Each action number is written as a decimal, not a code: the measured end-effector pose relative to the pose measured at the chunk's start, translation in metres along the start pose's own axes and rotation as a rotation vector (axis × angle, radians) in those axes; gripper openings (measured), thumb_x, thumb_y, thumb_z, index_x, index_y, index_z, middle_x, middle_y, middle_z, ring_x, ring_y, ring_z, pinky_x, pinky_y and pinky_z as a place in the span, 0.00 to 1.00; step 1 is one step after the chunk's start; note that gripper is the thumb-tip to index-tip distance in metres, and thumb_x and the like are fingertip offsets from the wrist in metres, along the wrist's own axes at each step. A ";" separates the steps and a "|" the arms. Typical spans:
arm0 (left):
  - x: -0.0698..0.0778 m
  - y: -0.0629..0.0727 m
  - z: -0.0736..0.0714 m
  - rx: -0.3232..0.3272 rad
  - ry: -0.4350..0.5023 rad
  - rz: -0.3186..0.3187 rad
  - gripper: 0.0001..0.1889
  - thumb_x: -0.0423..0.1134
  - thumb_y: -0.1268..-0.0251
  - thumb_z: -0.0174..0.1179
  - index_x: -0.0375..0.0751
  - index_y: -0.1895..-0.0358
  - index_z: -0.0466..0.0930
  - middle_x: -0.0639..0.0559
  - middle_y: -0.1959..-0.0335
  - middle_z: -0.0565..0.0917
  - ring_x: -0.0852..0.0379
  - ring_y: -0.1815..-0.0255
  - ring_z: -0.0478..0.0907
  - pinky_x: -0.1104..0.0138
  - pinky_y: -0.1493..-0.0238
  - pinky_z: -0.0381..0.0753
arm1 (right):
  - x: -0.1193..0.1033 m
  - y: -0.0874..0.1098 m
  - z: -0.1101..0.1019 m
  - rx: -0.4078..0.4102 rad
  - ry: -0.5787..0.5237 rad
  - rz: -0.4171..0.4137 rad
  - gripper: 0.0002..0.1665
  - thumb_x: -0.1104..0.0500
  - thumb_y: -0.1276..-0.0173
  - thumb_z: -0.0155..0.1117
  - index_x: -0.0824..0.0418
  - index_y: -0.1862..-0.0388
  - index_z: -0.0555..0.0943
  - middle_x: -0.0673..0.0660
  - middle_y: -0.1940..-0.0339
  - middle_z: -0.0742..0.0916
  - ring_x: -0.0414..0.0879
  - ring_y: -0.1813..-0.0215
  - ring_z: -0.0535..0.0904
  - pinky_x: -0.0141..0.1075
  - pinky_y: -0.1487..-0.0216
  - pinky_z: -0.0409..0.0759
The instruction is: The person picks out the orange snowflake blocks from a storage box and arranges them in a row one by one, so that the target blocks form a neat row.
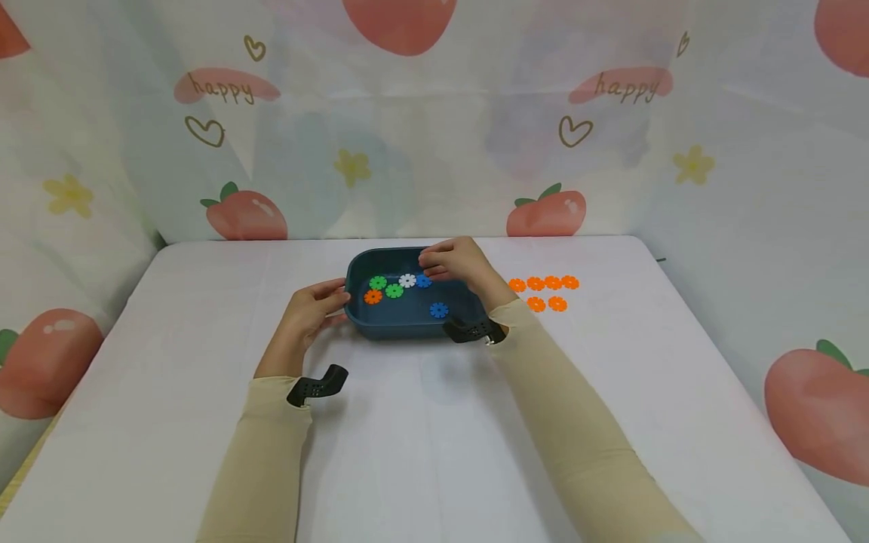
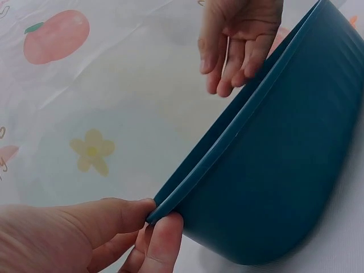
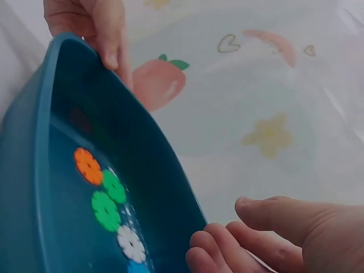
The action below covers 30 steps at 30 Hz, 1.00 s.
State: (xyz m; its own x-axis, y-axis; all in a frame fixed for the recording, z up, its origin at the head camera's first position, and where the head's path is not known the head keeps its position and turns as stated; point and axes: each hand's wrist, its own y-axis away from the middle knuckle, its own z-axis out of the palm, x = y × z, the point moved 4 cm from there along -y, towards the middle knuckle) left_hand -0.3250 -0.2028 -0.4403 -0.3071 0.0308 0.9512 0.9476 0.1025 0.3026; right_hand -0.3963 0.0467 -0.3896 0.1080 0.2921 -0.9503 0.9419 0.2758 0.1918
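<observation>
A dark blue plastic basin [image 1: 400,330] sits on the table in the head view. At its left end my left hand [image 1: 312,311] pinches the rim, thumb on top and fingers against the outer wall, as the left wrist view shows. Over the far right part of the basin hovers my right hand [image 1: 462,264], thumb apart from the loosely bent fingers and nothing between them. Inside lie flower-shaped plastic discs: an orange disc [image 1: 373,297], two green discs [image 3: 106,211], a white disc [image 3: 131,243] and two blue discs [image 1: 439,310].
Several orange flower-shaped discs [image 1: 553,283] lie in two rows on the white tabletop [image 1: 407,437], right of the basin. A fruit-patterned cloth [image 1: 434,151] hangs behind and along both sides. Each wrist wears a black band-like mount [image 1: 317,386].
</observation>
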 end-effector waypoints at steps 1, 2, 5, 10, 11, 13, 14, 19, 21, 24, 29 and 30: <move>0.000 0.000 0.000 0.000 -0.001 0.000 0.25 0.34 0.28 0.57 0.41 0.29 0.69 0.49 0.47 0.75 0.51 0.46 0.78 0.73 0.58 0.83 | -0.001 -0.001 0.005 -0.004 0.000 0.005 0.18 0.60 0.29 0.63 0.70 0.45 0.81 0.68 0.46 0.85 0.54 0.52 0.86 0.43 0.47 0.83; 0.000 0.000 -0.001 0.001 -0.002 -0.001 0.25 0.34 0.28 0.57 0.41 0.29 0.69 0.50 0.48 0.75 0.52 0.47 0.79 0.72 0.58 0.84 | -0.001 -0.003 0.010 -0.007 0.006 0.008 0.18 0.60 0.29 0.64 0.70 0.45 0.81 0.68 0.46 0.85 0.55 0.51 0.86 0.43 0.47 0.82; 0.001 0.000 -0.001 -0.001 -0.006 0.001 0.25 0.34 0.28 0.57 0.41 0.29 0.69 0.50 0.49 0.75 0.57 0.53 0.80 0.70 0.55 0.84 | 0.001 -0.006 0.023 -0.017 0.024 0.011 0.18 0.61 0.31 0.65 0.69 0.45 0.82 0.67 0.47 0.85 0.57 0.49 0.85 0.45 0.46 0.82; 0.002 0.000 -0.001 -0.005 -0.011 0.012 0.25 0.33 0.28 0.57 0.40 0.30 0.69 0.51 0.49 0.75 0.63 0.60 0.80 0.65 0.49 0.82 | 0.006 -0.009 0.046 -0.040 0.092 -0.005 0.18 0.62 0.32 0.67 0.70 0.46 0.83 0.66 0.48 0.86 0.58 0.50 0.86 0.46 0.46 0.82; 0.002 0.000 -0.001 -0.005 -0.012 0.014 0.25 0.33 0.28 0.57 0.40 0.30 0.69 0.50 0.49 0.75 0.64 0.60 0.80 0.64 0.48 0.82 | 0.008 -0.010 0.050 -0.044 0.101 -0.007 0.18 0.62 0.33 0.67 0.70 0.46 0.83 0.66 0.49 0.86 0.58 0.51 0.86 0.46 0.46 0.82; 0.002 0.000 -0.002 -0.004 -0.012 0.014 0.25 0.33 0.28 0.57 0.40 0.30 0.70 0.50 0.49 0.75 0.64 0.60 0.80 0.64 0.48 0.82 | 0.010 -0.011 0.057 -0.053 0.111 -0.009 0.18 0.63 0.33 0.67 0.70 0.47 0.83 0.66 0.49 0.86 0.58 0.51 0.86 0.45 0.48 0.83; 0.002 0.000 -0.002 -0.003 -0.011 0.014 0.25 0.33 0.28 0.57 0.40 0.30 0.70 0.50 0.49 0.75 0.64 0.60 0.80 0.64 0.49 0.82 | 0.011 -0.011 0.061 -0.057 0.116 -0.010 0.18 0.64 0.34 0.67 0.71 0.47 0.83 0.67 0.50 0.86 0.58 0.51 0.86 0.45 0.48 0.83; 0.001 -0.001 -0.002 -0.002 -0.013 0.014 0.25 0.33 0.29 0.58 0.40 0.30 0.70 0.49 0.49 0.75 0.61 0.59 0.80 0.66 0.51 0.83 | 0.015 -0.017 0.073 -0.055 0.126 -0.010 0.18 0.65 0.35 0.68 0.72 0.48 0.83 0.67 0.53 0.87 0.58 0.53 0.86 0.42 0.51 0.84; 0.001 0.000 -0.002 0.000 -0.019 0.015 0.24 0.33 0.29 0.58 0.40 0.30 0.70 0.48 0.48 0.75 0.59 0.58 0.80 0.66 0.50 0.83 | 0.017 -0.019 0.076 -0.052 0.131 -0.009 0.18 0.65 0.36 0.69 0.72 0.48 0.83 0.67 0.53 0.87 0.57 0.53 0.87 0.42 0.51 0.84; 0.002 0.001 -0.002 0.001 -0.021 0.016 0.24 0.33 0.29 0.58 0.40 0.31 0.71 0.48 0.48 0.74 0.59 0.59 0.80 0.66 0.50 0.83 | 0.018 -0.023 0.081 -0.049 0.165 -0.012 0.18 0.65 0.37 0.70 0.71 0.49 0.84 0.66 0.53 0.87 0.55 0.55 0.87 0.38 0.54 0.85; 0.003 0.002 -0.001 0.001 -0.013 0.013 0.24 0.33 0.29 0.58 0.40 0.31 0.71 0.48 0.48 0.74 0.57 0.57 0.80 0.67 0.52 0.83 | 0.022 -0.030 0.088 0.002 0.238 -0.024 0.17 0.64 0.40 0.73 0.68 0.51 0.86 0.63 0.54 0.88 0.49 0.61 0.88 0.30 0.62 0.84; 0.003 0.002 -0.001 0.001 -0.013 0.012 0.24 0.33 0.29 0.58 0.40 0.31 0.71 0.48 0.47 0.74 0.56 0.56 0.80 0.67 0.52 0.83 | 0.022 -0.031 0.089 0.013 0.254 -0.029 0.17 0.64 0.40 0.73 0.67 0.52 0.86 0.63 0.54 0.88 0.48 0.62 0.88 0.30 0.63 0.84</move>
State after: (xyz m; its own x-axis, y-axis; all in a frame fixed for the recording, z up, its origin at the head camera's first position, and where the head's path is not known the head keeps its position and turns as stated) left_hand -0.3242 -0.2039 -0.4366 -0.2967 0.0450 0.9539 0.9511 0.1034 0.2910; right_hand -0.3947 -0.0370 -0.4386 -0.0005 0.5057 -0.8627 0.9477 0.2755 0.1609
